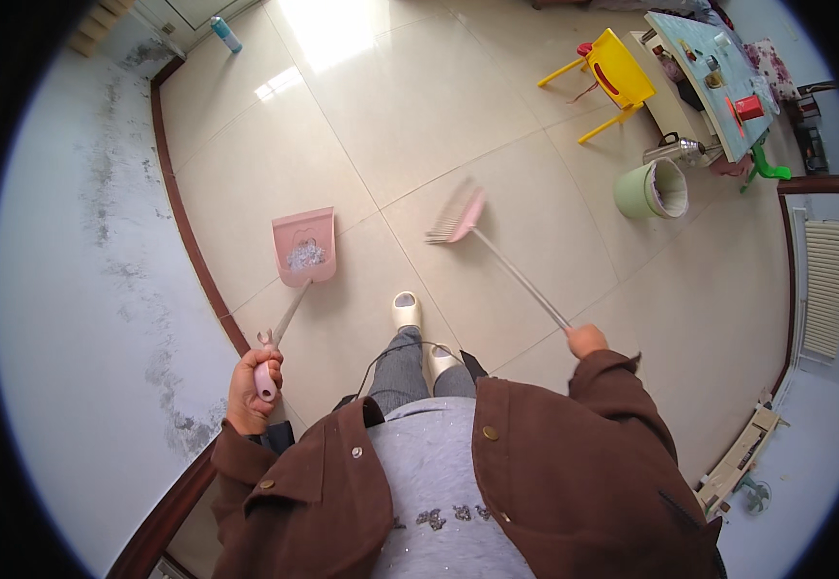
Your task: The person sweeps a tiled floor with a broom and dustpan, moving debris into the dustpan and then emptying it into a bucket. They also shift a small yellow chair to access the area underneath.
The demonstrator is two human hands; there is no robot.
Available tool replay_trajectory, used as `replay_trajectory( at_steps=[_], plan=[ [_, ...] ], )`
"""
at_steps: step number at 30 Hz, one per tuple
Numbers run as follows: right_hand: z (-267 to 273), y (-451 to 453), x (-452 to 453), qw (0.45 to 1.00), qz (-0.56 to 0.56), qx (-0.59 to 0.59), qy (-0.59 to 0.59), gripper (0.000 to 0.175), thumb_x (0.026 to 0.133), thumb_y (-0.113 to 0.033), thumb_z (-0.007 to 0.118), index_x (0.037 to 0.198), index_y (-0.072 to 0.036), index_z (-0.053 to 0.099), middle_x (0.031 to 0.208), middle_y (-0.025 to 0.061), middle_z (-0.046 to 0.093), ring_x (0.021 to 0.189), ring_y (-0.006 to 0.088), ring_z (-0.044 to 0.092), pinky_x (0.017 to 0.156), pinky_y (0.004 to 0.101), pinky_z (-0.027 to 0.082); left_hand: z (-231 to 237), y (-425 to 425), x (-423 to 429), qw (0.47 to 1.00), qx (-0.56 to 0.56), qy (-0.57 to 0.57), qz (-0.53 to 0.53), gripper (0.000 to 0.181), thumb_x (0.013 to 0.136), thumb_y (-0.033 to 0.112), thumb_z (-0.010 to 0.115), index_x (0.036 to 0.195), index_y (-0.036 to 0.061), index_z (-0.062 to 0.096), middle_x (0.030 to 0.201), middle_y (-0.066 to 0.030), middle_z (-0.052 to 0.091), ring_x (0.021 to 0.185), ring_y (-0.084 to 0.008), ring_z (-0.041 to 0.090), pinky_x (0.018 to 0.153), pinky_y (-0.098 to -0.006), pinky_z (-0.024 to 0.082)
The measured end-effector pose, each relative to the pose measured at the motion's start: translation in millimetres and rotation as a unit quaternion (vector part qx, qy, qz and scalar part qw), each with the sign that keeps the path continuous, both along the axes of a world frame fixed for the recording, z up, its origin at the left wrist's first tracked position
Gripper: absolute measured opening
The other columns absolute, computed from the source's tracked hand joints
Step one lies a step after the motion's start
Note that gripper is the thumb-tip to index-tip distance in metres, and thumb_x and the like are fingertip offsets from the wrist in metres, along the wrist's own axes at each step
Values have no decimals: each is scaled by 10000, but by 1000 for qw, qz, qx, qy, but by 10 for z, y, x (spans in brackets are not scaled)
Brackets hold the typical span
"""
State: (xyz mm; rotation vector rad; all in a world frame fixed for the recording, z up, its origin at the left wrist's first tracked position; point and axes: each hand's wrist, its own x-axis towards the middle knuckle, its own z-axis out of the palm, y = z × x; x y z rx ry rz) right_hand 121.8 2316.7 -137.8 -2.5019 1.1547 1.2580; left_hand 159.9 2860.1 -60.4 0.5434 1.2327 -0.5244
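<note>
My left hand is closed around the pink handle of a long-handled dustpan. The pink dustpan is at the left over the tiled floor and holds a small heap of pale, shredded-looking debris. My right hand grips the metal pole of a broom. The pink broom head lies to the right of the dustpan, apart from it, with its bristles pointing left and slightly blurred. Whether the bristles touch the floor I cannot tell.
A light green waste bin stands at the right, beside a metal kettle. Behind them are a yellow child's chair and a cluttered table. A blue spray can stands near the door. The stained wall runs along the left.
</note>
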Motion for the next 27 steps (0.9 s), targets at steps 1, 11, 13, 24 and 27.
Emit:
replay_trajectory(
  at_steps=[1, 11, 13, 24, 27],
  plan=[
    [100, -141, -79, 999, -24, -36, 11, 432, 802, -394, 518, 941, 8, 598, 1011, 228, 565, 962, 379, 528, 818, 429, 420, 28, 1, 117, 999, -20, -7, -42, 83, 776, 83, 488, 749, 7, 470, 621, -24, 523, 459, -79, 534, 411, -170, 484],
    [493, -518, 52, 994, -37, -91, -56, 412, 821, -388, 464, 891, -4, 599, 933, 220, 584, 899, 385, 546, 742, 463, 437, 16, 410, 813, 999, -48, 16, -11, 305, 804, 243, 531, 933, -31, 499, 822, -197, 594, 497, -171, 586, 457, -235, 538],
    [217, -500, 363, 994, -39, -47, -85, 408, 811, -400, 466, 908, -28, 602, 961, 209, 579, 919, 384, 537, 767, 454, 432, 34, 501, 893, 997, -4, -6, -80, 409, 809, 336, 514, 1018, -16, 497, 787, -192, 602, 501, -189, 598, 449, -229, 533],
    [-785, -759, 1916, 985, -76, 68, -138, 386, 796, -353, 521, 973, -20, 601, 1024, 186, 574, 979, 356, 530, 814, 413, 431, 220, 514, 915, 756, 589, 80, -275, 372, 666, 320, 635, 899, 44, 545, 639, -1, 436, 435, -92, 383, 383, -162, 334],
    [-971, -1286, 1516, 979, -168, 83, -80, 418, 752, -374, 573, 936, 0, 608, 993, 231, 568, 960, 371, 533, 793, 411, 441, 91, 673, 924, 733, 593, 94, -320, 371, 618, 286, 653, 865, 32, 545, 665, 10, 403, 459, -79, 343, 411, -158, 314]
  ],
)
